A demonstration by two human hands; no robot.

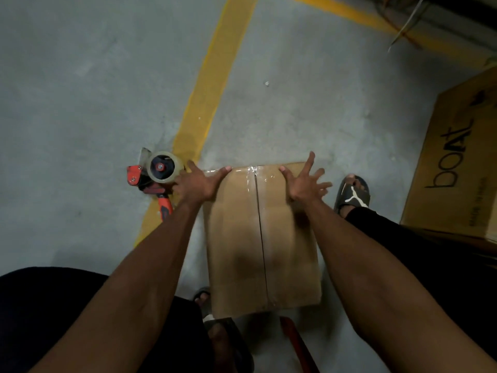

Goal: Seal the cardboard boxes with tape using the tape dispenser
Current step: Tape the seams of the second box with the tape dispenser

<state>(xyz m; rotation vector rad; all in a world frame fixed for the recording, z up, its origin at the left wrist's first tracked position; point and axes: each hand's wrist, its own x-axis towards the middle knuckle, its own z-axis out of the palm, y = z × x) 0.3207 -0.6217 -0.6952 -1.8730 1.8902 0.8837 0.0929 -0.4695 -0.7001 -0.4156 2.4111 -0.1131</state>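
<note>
— Two hands on one box, we note. The left hand [195,183] lies flat with fingers straight on the far left corner of the cardboard box [262,238]; the right hand [305,181] is spread, fingers splayed and released, pressing the far right part of the top. Neither grasps anything.

— And the tape dispenser [154,176]?

— On the floor [80,103], just beyond and outside the left hand, touching or nearly touching its back; we cannot tell which. A clear roll is mounted on it.

— Condition of the box?

— The flaps are closed, so we cannot see any contents. Clear tape [252,172] shows at the far edge between the hands, over the centre seam [261,238]. Nearer us the seam looks dark and bare, though blur prevents certainty.

— Risks?

— We judge three. The flaps could spring if pressure lifts before the seam is fully taped. Tape smoothed unevenly may wrinkle and hold poorly. The left hand could knock the dispenser away. A larger printed box [454,162] stands well outside the right hand; its contents are likewise unseen.
</note>
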